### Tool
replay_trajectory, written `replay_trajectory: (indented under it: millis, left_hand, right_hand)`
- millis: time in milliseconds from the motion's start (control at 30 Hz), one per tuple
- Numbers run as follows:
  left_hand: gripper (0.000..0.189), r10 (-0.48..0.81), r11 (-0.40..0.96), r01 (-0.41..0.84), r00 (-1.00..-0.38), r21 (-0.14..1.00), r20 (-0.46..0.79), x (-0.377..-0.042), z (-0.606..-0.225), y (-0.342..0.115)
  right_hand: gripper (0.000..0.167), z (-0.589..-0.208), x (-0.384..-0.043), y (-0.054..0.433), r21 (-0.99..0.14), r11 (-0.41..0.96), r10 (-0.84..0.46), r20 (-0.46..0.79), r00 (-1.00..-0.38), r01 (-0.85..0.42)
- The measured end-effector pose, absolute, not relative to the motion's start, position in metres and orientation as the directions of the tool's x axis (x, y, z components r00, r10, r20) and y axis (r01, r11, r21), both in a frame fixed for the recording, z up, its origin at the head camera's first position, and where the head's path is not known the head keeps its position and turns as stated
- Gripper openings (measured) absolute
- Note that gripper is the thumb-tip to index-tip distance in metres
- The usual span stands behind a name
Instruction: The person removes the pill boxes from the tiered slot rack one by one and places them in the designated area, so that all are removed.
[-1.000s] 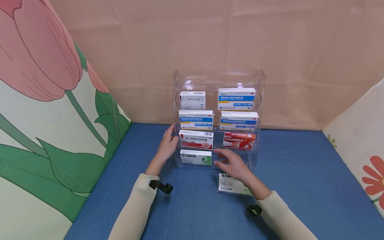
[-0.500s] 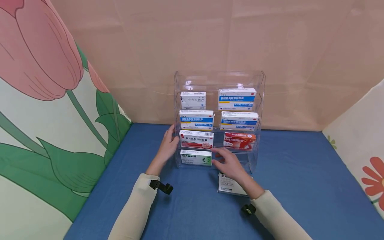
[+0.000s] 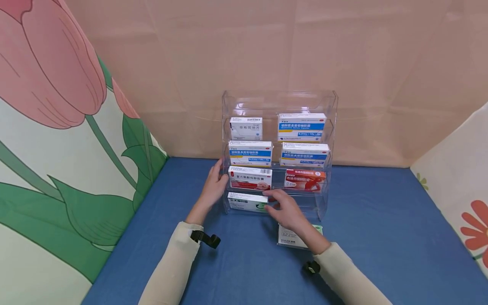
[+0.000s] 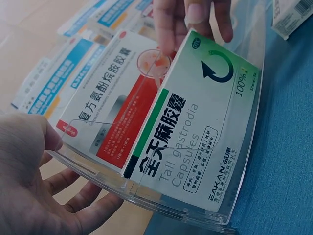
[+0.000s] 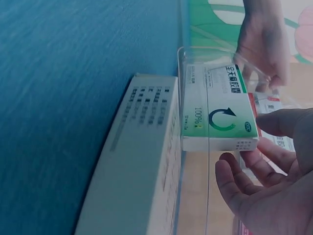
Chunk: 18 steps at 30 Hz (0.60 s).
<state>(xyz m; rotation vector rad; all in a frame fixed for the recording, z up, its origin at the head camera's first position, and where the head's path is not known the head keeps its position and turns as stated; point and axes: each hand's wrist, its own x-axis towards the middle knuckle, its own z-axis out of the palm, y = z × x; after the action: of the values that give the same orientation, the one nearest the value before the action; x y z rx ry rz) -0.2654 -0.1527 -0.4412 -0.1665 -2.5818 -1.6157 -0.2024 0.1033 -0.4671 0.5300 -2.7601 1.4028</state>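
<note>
A clear tiered display rack (image 3: 301, 203) holds medicine boxes in two columns. My left hand (image 3: 212, 186) grips the rack's left side wall, thumb at its edge and fingers on the outer side in the left wrist view. In the lowest tier, at left, stands a white-and-green medicine box (image 3: 245, 202) of Tall Gastrodia capsules, slightly askew. With thumb and fingers, my right hand (image 3: 287, 211) pinches its right end near the top corner. Another white box (image 3: 291, 237) lies flat on the table below my right wrist.
Just above the green box sits a red-and-white box (image 3: 249, 178); a red box (image 3: 305, 180) is to its right. Higher tiers carry blue-and-white boxes (image 3: 303, 127) and a small white box (image 3: 245, 129). A blue cloth (image 3: 381, 220) covers the table, and a pink backdrop (image 3: 190, 63) rises behind.
My right hand has moved left onto the end of the green-and-white box, which has shifted slightly left and tilted. My left hand has stayed at the rack's side.
</note>
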Motion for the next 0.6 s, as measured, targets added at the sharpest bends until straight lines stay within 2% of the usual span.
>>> replay_trajectory:
  millis: [600]
  left_hand:
    - [0.065,0.049,0.434,0.163,-0.986,0.886,0.157,-0.264,-0.441,-0.153]
  right_hand:
    - [0.032,-0.47,-0.206,0.083,-0.708,0.63,-0.277,0.179,-0.944,-0.319]
